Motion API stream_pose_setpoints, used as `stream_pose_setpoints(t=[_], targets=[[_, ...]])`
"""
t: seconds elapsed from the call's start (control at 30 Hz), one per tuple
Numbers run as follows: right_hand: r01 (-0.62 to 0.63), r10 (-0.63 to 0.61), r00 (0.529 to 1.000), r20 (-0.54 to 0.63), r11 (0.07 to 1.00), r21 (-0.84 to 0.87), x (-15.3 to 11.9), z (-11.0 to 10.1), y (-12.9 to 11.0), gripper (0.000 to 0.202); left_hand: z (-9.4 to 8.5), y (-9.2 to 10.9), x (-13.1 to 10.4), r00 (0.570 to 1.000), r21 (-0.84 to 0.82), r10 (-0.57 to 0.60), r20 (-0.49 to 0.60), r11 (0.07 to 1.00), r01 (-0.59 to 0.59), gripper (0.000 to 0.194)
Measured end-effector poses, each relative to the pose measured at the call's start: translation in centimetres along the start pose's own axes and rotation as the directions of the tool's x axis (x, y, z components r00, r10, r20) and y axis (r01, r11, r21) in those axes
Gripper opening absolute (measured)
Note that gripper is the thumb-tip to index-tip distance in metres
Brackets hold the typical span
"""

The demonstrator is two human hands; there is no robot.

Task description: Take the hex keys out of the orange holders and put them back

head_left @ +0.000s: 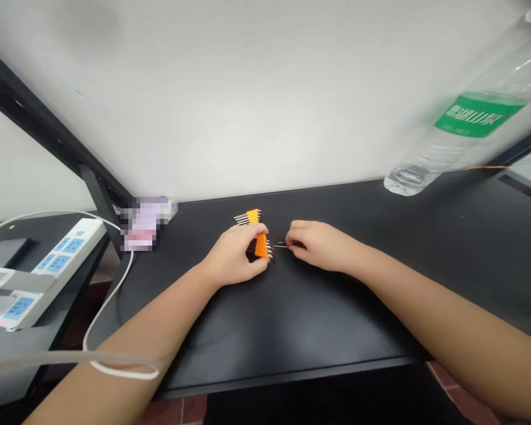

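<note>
My left hand (236, 254) is closed around an orange hex key holder (261, 245), gripping it between thumb and fingers. Bent metal key ends stick out of its right side. Just behind it, a yellow-orange holder (252, 216) lies on the black tabletop (318, 319), with several metal hex keys (242, 219) pointing left. To the right, the fingers of my right hand (312, 242) pinch a thin metal hex key (281, 245). Its free end points left, close to the held holder; whether they touch I cannot tell. My fingers hide the rest of that key.
A clear plastic bottle (480, 115) with a green label stands at the back right. At left are a white power strip (66, 260), a white cable (128, 271) and a blurred pinkish item (144, 224). A pale wall (248, 106) rises behind the tabletop.
</note>
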State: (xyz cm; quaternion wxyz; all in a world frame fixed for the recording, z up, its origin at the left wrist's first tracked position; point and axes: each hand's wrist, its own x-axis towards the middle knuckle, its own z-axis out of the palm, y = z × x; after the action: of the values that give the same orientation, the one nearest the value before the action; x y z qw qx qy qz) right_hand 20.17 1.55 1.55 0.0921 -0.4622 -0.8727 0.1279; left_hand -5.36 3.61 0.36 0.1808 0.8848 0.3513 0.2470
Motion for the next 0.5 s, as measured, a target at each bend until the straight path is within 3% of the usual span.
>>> stream_pose_setpoints(t=[0.27, 0.5], targets=[[-0.057, 0.060, 0.997, 0.039, 0.995, -0.076, -0.4, -0.1, -1.4, 0.012, -0.2, 0.1, 0.1, 1.000, -0.002, -0.008, 0.017, 1.000, 0.008, 0.046], [0.059, -0.025, 0.983, -0.182, 0.981, 0.184, 0.0, -0.5, -2.1, 0.009, -0.4, 0.3, 0.1, 1.000, 0.013, -0.008, 0.025, 1.000, 0.008, 0.043]])
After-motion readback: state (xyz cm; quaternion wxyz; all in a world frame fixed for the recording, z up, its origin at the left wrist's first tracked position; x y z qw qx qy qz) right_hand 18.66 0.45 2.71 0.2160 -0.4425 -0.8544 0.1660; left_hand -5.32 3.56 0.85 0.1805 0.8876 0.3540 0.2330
